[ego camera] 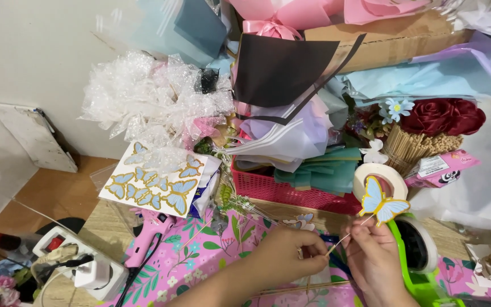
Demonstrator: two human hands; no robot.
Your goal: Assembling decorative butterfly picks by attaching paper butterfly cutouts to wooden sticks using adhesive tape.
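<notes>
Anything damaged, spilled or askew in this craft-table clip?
Nothing looks damaged or spilled. The worktop is crowded: wrapping paper sheets pile loosely over the red basket. Both hands hold a blue butterfly pick.

A floral pink cloth (200,256) carries a pink glue gun (149,233).
</notes>
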